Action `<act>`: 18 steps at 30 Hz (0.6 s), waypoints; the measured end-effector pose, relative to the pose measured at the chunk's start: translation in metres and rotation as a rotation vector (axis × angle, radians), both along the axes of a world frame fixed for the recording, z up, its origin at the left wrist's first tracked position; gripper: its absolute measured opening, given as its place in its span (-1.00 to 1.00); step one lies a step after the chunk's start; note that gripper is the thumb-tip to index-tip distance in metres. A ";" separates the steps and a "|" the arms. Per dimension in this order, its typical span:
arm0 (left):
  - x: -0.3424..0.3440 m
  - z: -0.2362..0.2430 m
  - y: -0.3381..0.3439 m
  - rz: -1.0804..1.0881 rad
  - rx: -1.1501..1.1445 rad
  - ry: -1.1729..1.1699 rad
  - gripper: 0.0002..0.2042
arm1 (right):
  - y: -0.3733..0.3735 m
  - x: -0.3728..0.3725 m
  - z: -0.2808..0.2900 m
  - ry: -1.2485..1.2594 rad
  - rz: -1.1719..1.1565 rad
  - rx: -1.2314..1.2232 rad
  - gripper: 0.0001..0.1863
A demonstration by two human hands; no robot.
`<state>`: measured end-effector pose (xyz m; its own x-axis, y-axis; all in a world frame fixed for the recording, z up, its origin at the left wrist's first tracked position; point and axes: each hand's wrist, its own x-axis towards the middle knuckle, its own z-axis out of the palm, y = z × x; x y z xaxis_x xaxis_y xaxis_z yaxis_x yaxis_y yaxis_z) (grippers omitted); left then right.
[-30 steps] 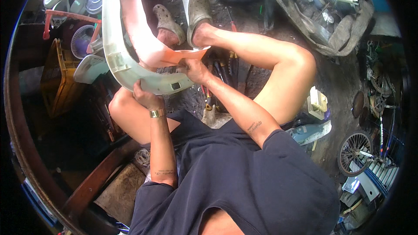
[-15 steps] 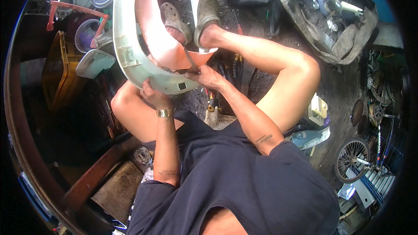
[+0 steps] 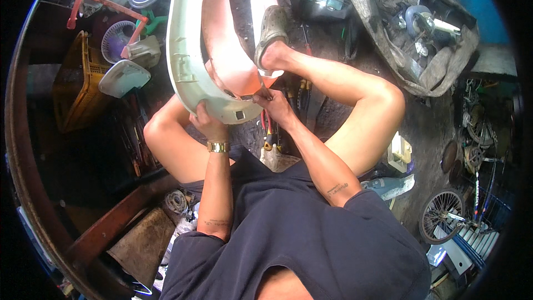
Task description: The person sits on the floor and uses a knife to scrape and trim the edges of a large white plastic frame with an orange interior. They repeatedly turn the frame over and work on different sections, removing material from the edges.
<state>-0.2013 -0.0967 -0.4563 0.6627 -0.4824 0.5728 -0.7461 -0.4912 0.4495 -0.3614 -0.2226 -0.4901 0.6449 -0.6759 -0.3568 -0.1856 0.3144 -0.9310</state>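
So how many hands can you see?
2: the left hand grips the pale curved panel, and the right hand holds a thin flat tool by the panel's near end. I see no others.

A dark, soiled floor [image 3: 425,125] is strewn with tools, including pliers [image 3: 268,133] with red and yellow handles and a red-handled screwdriver [image 3: 308,48]. At upper right a crumpled dark sheet [image 3: 383,44] is spread; nearer, a cream plastic piece [image 3: 398,154] and a blue-grey panel [image 3: 388,186] are seen.
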 end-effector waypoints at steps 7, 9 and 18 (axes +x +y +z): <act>0.002 -0.022 0.008 -0.008 0.054 0.067 -0.67 | 0.007 -0.017 0.028 -0.265 0.019 0.478 -0.80; -0.001 -0.021 0.006 -0.008 0.048 0.087 -0.67 | 0.013 -0.021 0.020 -0.337 -0.033 0.543 -0.80; -0.004 -0.013 0.001 0.002 -0.005 -0.053 -0.69 | -0.001 -0.023 0.038 0.029 0.200 0.268 -0.71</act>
